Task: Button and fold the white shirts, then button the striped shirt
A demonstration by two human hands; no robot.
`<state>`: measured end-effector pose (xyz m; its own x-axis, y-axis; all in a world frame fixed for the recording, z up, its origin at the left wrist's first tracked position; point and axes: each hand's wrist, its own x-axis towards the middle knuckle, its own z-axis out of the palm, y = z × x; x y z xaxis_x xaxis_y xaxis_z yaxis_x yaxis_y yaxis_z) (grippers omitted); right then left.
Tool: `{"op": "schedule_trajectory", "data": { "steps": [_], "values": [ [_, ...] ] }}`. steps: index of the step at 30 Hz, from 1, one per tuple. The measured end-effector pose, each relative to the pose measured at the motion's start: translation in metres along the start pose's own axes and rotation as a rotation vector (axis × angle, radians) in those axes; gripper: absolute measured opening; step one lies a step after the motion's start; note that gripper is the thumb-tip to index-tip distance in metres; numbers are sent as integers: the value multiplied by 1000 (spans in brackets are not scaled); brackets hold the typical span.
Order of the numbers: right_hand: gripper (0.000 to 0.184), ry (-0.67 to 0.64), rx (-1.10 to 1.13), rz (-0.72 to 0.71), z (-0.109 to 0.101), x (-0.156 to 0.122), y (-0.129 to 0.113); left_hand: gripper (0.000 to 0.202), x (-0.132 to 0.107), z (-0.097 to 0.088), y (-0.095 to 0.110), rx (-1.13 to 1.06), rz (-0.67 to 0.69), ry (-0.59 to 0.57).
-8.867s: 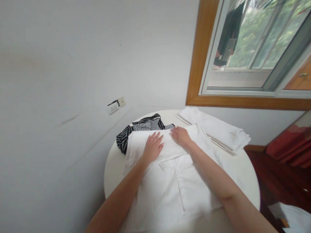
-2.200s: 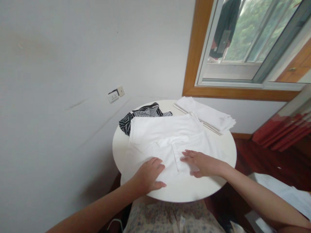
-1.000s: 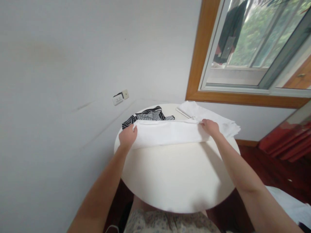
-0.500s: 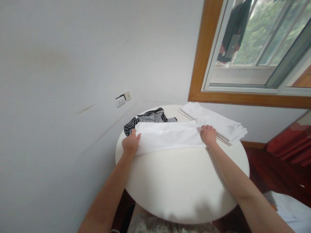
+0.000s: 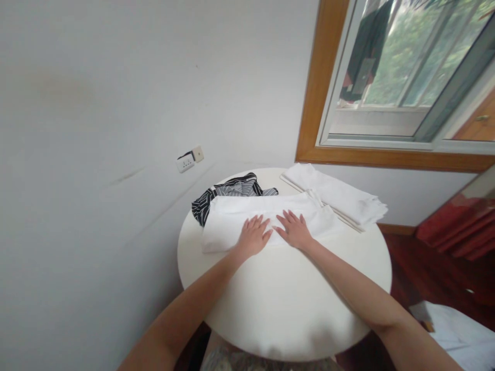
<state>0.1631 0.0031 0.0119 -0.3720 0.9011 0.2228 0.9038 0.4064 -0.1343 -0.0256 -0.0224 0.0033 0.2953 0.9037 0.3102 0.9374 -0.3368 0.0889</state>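
A folded white cloth [image 5: 228, 219] lies in a long strip across the far half of the round white table [image 5: 286, 304]. My left hand [image 5: 253, 237] rests flat on its middle with the fingers spread. Close beside it, my right hand [image 5: 296, 230] also lies flat on the cloth, fingers apart. Neither hand grips anything. Behind the cloth's left part is a crumpled black-and-white striped garment [image 5: 242, 186], partly covered by the cloth. A stack of folded white cloth [image 5: 334, 193] sits at the table's far right, touching or nearly touching the strip's right end.
The wall [image 5: 96, 206] runs along the left and back, with a socket [image 5: 185, 163] on it. A wood-framed window [image 5: 386, 156] is at the upper right. White fabric [image 5: 460, 330] sits low at the right, and red fabric [image 5: 456, 226] hangs beyond the table.
Both hands have let go of the cloth's two ends and moved inward to its middle, now flat with spread fingers. The view has shifted slightly to the right.
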Motion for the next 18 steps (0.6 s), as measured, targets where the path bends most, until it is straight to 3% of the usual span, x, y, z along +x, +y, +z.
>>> {"op": "schedule_trajectory", "data": {
  "steps": [4, 9, 15, 18],
  "values": [
    [69, -111, 11, 38, 6, 0, 5, 56, -2, 1, -11, -22, -22, -37],
    [71, -117, 31, 1, 1, 2, 15, 59, -4, -5, -13, -39, -66, -54],
    [56, -43, 47, -153, 2, 7, 81, 48, -6, 2, -12, -40, -140, -30],
    [54, -12, 34, -162, 7, 12, 110, 47, -5, 7, -24, -54, -157, -34]
  ]
}}
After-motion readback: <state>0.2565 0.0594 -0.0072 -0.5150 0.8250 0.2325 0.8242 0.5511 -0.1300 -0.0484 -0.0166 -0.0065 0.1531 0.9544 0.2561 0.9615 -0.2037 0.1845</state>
